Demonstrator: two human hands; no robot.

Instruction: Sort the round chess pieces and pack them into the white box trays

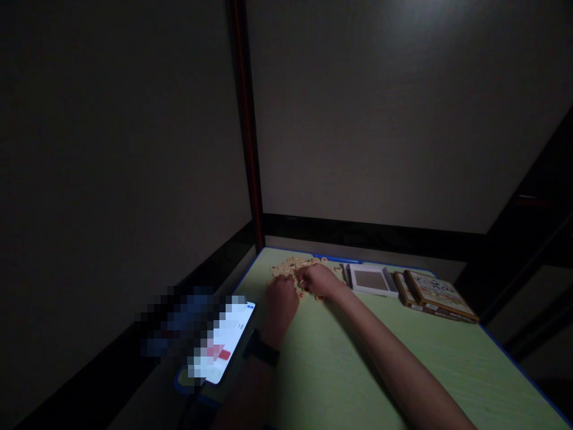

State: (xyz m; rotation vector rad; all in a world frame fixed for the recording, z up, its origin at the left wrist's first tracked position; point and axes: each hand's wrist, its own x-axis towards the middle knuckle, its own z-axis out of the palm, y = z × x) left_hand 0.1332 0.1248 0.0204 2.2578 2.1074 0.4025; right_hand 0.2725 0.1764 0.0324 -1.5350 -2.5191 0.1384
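A heap of small pale wooden tiles (290, 267) lies at the far left corner of a green table (403, 358). My right hand (319, 279) rests on the heap's near edge, fingers curled down onto the tiles. Just below and left of it sits my left hand (280, 304), back towards me, fingers bent at the tiles; a dark watch band (264, 351) circles that wrist. What either hand holds is hidden in the dim light.
A lit phone (228, 343) lies at the table's left edge. A white square tray (371, 279) and a flat printed box (436, 294) sit along the far edge to the right. Walls and a dark post (250, 149) close in behind the corner.
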